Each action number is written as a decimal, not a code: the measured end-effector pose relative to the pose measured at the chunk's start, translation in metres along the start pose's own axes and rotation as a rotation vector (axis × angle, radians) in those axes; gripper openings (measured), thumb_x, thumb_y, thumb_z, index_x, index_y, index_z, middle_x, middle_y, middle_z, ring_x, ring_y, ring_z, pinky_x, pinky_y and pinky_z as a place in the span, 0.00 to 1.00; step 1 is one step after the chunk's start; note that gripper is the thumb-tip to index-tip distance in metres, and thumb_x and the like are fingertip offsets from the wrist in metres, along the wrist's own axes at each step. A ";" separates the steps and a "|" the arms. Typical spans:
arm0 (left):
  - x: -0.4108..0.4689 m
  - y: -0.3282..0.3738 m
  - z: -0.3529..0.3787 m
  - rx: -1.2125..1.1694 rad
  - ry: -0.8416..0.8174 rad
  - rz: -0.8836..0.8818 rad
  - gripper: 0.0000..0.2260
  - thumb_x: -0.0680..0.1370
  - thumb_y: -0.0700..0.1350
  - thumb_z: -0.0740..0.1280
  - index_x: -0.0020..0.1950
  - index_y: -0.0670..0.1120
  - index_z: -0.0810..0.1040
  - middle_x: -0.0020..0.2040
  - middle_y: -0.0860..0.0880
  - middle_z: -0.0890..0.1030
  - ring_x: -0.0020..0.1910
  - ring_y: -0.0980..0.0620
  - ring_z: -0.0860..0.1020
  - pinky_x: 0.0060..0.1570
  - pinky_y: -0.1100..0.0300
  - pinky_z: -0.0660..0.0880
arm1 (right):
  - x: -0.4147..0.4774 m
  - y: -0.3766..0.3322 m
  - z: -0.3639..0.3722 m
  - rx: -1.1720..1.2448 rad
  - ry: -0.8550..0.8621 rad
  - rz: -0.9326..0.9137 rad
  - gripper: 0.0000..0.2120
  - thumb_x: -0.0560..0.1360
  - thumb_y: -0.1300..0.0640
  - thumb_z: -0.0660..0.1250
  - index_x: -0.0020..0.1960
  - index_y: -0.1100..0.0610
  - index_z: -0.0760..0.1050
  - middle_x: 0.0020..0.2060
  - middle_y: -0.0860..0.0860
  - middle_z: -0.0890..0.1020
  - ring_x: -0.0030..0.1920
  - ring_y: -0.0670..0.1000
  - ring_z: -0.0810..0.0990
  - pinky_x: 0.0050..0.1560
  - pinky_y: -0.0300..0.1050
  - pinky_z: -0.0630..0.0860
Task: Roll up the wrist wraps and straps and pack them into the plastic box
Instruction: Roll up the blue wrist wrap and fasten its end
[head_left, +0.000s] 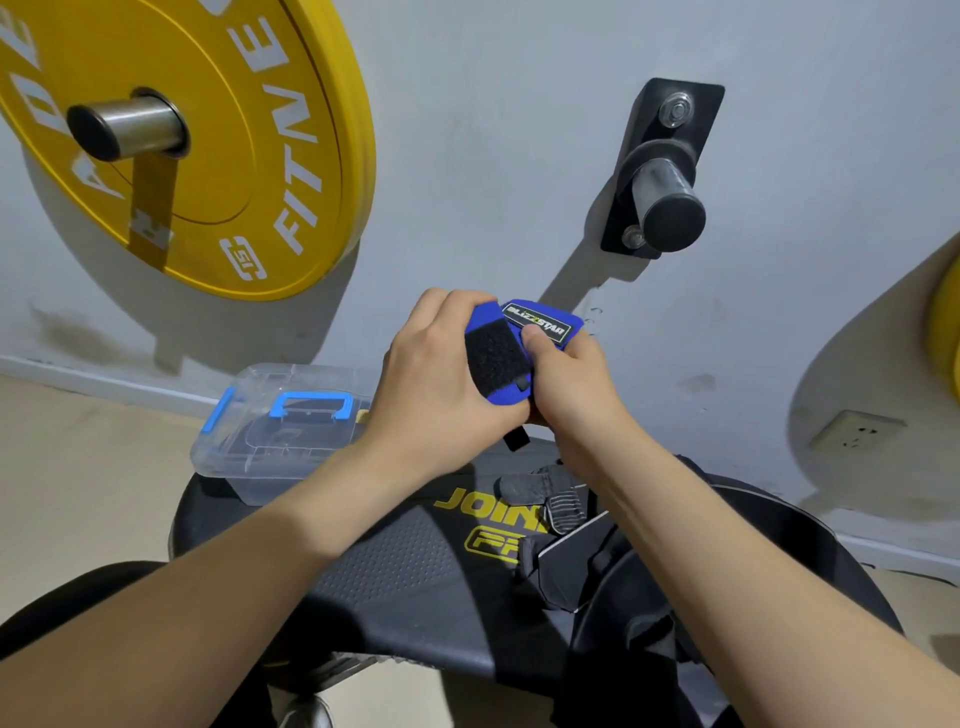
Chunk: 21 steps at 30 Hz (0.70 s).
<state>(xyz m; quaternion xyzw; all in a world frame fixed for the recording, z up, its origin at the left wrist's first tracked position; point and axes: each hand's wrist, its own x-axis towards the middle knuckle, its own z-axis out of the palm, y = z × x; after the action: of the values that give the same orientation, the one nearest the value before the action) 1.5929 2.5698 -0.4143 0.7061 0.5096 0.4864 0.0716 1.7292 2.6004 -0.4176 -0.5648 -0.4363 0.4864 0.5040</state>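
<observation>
The left hand (441, 374) and right hand (576, 387) both grip the blue wrap (498, 358), held up above the tabletop (395, 561), right thumb pressing its label. The clear box (260, 441) sits lidded on the tabletop's left end; black straps (566, 512) lie under the right wrist

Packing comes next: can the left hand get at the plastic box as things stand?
Likely yes, path-wise: the plastic box sits beside the left forearm, nothing between. But the left hand and right hand both grip the blue wrist wrap, and the box lid looks closed.
</observation>
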 end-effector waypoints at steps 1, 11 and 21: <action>0.000 0.001 0.000 0.002 0.006 0.011 0.31 0.64 0.48 0.84 0.66 0.45 0.80 0.57 0.49 0.79 0.54 0.52 0.80 0.55 0.58 0.78 | 0.000 0.000 0.000 0.029 0.002 0.026 0.12 0.88 0.56 0.60 0.66 0.56 0.79 0.54 0.57 0.89 0.53 0.58 0.89 0.51 0.56 0.87; -0.004 0.004 0.002 -0.039 0.087 0.111 0.28 0.63 0.45 0.82 0.58 0.41 0.76 0.53 0.47 0.72 0.49 0.50 0.76 0.45 0.62 0.74 | -0.010 -0.006 -0.010 0.274 -0.370 0.340 0.14 0.85 0.63 0.58 0.47 0.59 0.81 0.36 0.54 0.83 0.33 0.52 0.82 0.31 0.42 0.79; -0.001 -0.002 -0.008 -0.267 -0.231 -0.140 0.31 0.68 0.61 0.79 0.60 0.55 0.65 0.61 0.52 0.72 0.58 0.53 0.77 0.54 0.59 0.76 | -0.007 -0.008 -0.020 0.149 -0.174 -0.057 0.11 0.88 0.57 0.63 0.68 0.60 0.76 0.58 0.66 0.86 0.51 0.62 0.86 0.44 0.53 0.82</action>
<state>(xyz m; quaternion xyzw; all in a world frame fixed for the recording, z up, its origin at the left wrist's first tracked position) 1.5854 2.5663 -0.4118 0.7043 0.4768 0.4592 0.2565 1.7481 2.5917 -0.4090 -0.4690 -0.4569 0.5502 0.5182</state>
